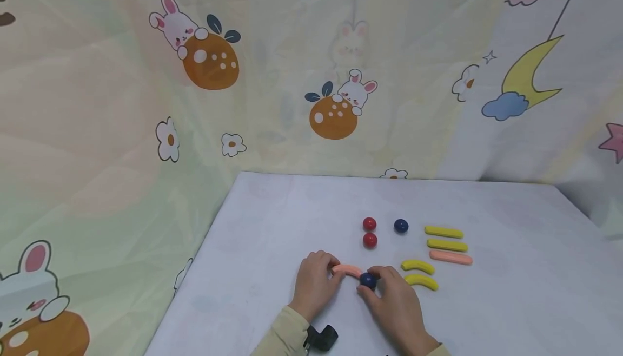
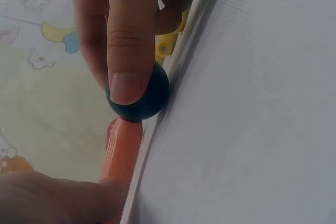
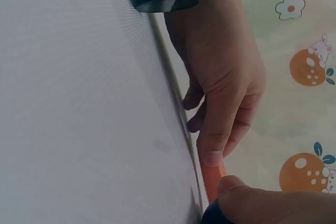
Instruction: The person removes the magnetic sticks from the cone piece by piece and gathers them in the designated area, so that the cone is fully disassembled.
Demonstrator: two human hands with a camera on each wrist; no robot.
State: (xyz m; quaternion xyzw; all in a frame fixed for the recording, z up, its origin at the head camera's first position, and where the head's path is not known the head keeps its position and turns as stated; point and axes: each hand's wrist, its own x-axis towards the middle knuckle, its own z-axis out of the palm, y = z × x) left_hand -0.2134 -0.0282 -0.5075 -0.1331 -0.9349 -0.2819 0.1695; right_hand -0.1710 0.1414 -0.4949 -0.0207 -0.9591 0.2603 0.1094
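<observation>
My left hand [image 1: 315, 284] pinches one end of a curved pink stick [image 1: 348, 270] between thumb and fingers, low over the white table. At the stick's other end, a dark blue ball [image 1: 368, 281] is held between the thumb and fingers of my right hand [image 1: 398, 304]. In the left wrist view the ball [image 2: 152, 98] touches the tip of the pink stick [image 2: 123, 150]. The right wrist view has the left hand's thumb and fingers on the stick [image 3: 212, 181], while the ball [image 3: 214, 214] is mostly cut off at the bottom edge.
Beyond the hands lie two red balls [image 1: 370, 240] and another dark blue ball [image 1: 401, 226]. Two straight yellow sticks [image 1: 446, 245] and a straight pink stick [image 1: 451, 257] lie farther right. Two curved yellow sticks [image 1: 421, 281] are just beside the right hand. Patterned cloth [image 1: 272, 101] hangs behind the table [image 1: 516, 291].
</observation>
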